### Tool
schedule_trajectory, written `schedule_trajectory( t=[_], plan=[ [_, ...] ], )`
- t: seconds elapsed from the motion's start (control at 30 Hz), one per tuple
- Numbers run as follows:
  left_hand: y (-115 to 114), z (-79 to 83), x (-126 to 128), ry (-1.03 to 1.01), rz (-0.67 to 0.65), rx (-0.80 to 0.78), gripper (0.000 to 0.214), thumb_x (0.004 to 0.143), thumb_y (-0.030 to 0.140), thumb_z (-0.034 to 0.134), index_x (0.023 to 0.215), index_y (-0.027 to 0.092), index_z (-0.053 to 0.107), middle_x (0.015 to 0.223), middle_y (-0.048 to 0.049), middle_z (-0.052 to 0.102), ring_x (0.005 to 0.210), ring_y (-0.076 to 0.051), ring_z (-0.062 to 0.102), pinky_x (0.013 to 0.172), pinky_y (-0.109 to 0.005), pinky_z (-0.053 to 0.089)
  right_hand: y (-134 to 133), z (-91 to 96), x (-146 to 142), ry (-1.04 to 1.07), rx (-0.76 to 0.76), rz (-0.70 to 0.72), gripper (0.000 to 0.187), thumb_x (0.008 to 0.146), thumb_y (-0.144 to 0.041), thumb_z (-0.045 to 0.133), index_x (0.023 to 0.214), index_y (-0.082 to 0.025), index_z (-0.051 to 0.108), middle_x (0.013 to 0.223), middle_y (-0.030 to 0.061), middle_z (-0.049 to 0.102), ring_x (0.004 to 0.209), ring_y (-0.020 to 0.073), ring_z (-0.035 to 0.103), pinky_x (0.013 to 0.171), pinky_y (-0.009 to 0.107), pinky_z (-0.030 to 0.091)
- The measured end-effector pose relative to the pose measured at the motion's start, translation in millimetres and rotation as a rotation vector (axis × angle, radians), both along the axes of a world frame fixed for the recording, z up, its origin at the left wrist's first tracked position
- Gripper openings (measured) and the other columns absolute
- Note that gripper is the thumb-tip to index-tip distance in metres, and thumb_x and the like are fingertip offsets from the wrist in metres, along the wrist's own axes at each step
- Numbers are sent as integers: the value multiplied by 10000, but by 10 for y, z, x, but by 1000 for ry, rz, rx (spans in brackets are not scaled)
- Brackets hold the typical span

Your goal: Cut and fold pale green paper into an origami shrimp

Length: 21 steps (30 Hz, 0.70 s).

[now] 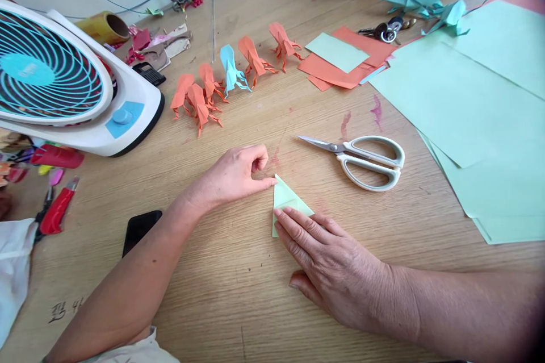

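Observation:
A small pale green sheet of paper, folded to a triangular shape, lies on the wooden table. My right hand rests flat over its lower part, fingers stretched out and pressing on it, so that part is hidden. At the upper corner, the thumb tip of my left hand touches or nearly touches the paper. The left fingers are curled in, with a gap between index finger and thumb and nothing held. Scissors with white handles lie to the upper right of the paper, blades pointing left.
Folded orange paper figures and a blue one stand behind. Large green sheets lie right, near orange paper and keys. A fan, a black phone and a red cutter are left.

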<state>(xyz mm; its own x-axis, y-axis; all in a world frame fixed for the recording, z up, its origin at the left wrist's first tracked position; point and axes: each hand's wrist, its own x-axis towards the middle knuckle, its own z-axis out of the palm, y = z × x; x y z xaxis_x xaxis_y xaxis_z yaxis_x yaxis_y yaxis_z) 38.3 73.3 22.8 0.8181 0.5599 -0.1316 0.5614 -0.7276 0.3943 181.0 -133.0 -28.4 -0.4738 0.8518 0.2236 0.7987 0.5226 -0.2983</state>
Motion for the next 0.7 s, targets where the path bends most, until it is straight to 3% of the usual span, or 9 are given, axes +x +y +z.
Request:
schedule_trajectory(
  t=[0.3,0.53,0.7],
  plan=[
    [49,-15,45,12,88,-25,353,767,280,710,673,200,379,639,70,451,581,-96,392,585,-255,299,6,9,6,3,2,6,655,978,-433,457,1449,21,428,1568,215,374,1424,310,350,1076,428,380],
    [-16,-54,10,-65,162,-72,257,855,286,627,697,192,448,651,55,489,597,-102,444,591,-251,339,5,-10,10,-3,13,-2,648,984,-435,436,1449,17,430,1568,214,375,1423,309,350,1080,431,367],
    [-185,-16,-136,-43,21,-142,212,835,310,677,846,210,490,860,18,559,809,-154,527,745,-283,425,7,-21,6,0,17,4,644,985,-443,438,1440,14,444,1561,219,384,1418,318,361,1081,447,371]
  ],
)
